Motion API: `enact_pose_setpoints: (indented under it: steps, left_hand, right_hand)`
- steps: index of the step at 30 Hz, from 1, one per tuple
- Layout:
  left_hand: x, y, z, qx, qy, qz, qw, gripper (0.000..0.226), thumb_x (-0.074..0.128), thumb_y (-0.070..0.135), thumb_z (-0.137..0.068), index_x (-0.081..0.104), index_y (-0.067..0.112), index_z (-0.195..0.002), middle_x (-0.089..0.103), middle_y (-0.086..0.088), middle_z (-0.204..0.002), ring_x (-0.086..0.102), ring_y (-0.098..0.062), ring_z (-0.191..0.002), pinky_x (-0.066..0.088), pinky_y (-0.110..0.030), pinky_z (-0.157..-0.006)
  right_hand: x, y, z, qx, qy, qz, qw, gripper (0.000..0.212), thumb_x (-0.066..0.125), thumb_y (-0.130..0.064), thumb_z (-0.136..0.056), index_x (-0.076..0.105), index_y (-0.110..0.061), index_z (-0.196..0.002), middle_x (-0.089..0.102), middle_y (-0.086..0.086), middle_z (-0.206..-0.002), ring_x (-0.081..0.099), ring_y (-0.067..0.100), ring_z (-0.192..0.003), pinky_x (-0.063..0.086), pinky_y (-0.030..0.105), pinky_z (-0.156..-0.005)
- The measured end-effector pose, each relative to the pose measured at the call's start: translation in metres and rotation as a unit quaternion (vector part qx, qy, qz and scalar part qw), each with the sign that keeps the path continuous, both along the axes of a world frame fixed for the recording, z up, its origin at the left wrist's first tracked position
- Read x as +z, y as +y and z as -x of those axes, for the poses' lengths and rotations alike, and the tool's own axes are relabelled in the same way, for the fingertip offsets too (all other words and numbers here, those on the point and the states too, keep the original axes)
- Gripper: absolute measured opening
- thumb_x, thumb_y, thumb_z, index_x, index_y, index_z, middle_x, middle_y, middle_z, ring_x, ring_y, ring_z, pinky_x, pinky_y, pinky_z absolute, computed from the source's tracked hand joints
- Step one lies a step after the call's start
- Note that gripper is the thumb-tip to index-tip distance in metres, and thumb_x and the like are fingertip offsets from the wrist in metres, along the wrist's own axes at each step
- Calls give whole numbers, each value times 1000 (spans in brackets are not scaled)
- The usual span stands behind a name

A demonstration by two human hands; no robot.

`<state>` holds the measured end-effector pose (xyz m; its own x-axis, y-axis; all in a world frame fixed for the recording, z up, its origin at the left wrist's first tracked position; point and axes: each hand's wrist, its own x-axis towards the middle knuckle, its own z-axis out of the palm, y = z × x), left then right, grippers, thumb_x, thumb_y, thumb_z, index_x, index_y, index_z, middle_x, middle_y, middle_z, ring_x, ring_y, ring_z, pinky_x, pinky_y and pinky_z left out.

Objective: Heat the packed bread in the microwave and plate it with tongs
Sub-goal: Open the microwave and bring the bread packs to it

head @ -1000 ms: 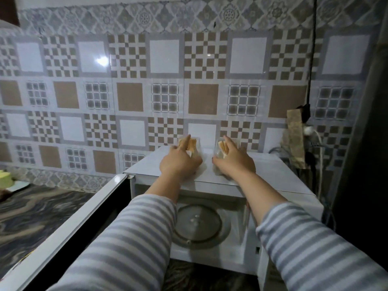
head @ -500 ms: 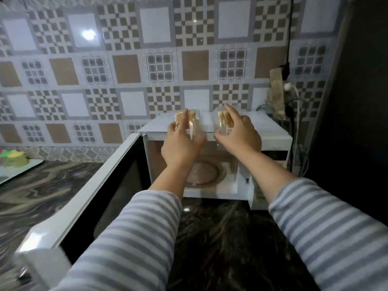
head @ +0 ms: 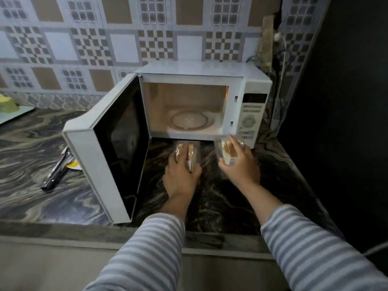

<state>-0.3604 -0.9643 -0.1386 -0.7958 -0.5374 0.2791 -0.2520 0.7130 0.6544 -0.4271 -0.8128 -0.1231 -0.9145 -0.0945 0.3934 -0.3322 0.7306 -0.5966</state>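
Note:
A white microwave (head: 201,72) stands on the marble counter with its door (head: 117,148) swung open to the left and its glass turntable (head: 190,120) bare. My left hand (head: 180,179) grips one clear-wrapped bread pack (head: 192,153) low, just in front of the oven's opening. My right hand (head: 239,164) holds a second wrapped bread pack (head: 225,150) in front of the control panel (head: 251,116). Metal tongs (head: 57,168) lie on the counter left of the door, their tips over a plate (head: 73,165) that the door mostly hides.
A patterned tile wall runs behind the microwave. Cables and a plug (head: 278,38) hang at its right, beside a dark surface (head: 346,101). A green object on a white board (head: 8,105) sits at the far left. The counter's front edge (head: 105,229) runs below my sleeves.
Both hands have come down from the top of the microwave with the two bread packs to counter level before the open oven. The view has tilted down and pulled back.

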Motion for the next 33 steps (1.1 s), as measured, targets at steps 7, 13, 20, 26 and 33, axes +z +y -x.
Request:
enact_pose_setpoints:
  steps: [7, 13, 20, 26, 33]
  left_hand:
    - [-40, 9, -1, 13, -42, -24, 999, 79, 63, 45, -85, 16, 47, -149, 30, -6, -151, 46, -32, -125, 40, -41, -98]
    - [-42, 7, 26, 23, -51, -28, 998, 78, 59, 48, -89, 11, 47, -150, 24, -9, -154, 41, -34, -130, 37, -45, -102]
    - [-42, -6, 26, -18, -1, -72, 997, 60, 35, 45, -100, 6, 39, -152, 25, -5, -155, 43, -31, -131, 38, -42, -104]
    - [-57, -42, -4, -110, -6, -64, 992, 81, 33, 65, -85, 5, 34, -154, 41, -4, -151, 45, -23, -133, 38, -35, -106]
    - [-67, -46, -17, -158, -73, 42, 984, 94, 46, 57, -77, 5, 25, -155, 37, -1, -153, 38, -23, -138, 26, -39, -116]
  right_hand:
    - [-45, 19, 3, 22, -86, -18, 996, 77, 68, -42, -80, 27, -47, -145, 37, 3, -147, 49, 26, -126, 44, 38, -95]
    - [-57, 15, 33, 54, -100, 1, 994, 77, 66, -44, -82, 22, -49, -146, 34, 6, -148, 48, 28, -126, 44, 40, -97]
    - [-46, 5, 37, 37, 49, -189, 980, 70, 60, -43, -88, 29, -32, -149, 22, 12, -157, 17, 33, -145, 12, 52, -115]
    - [-56, -21, -2, 291, 149, -77, 942, 19, 66, -14, -86, 72, -12, -104, 67, 3, -96, 60, 22, -92, 52, 40, -78]
    - [-78, -34, -12, 299, 129, -83, 942, 21, 57, -23, -91, 74, -17, -102, 66, -3, -93, 56, 20, -92, 51, 38, -77]
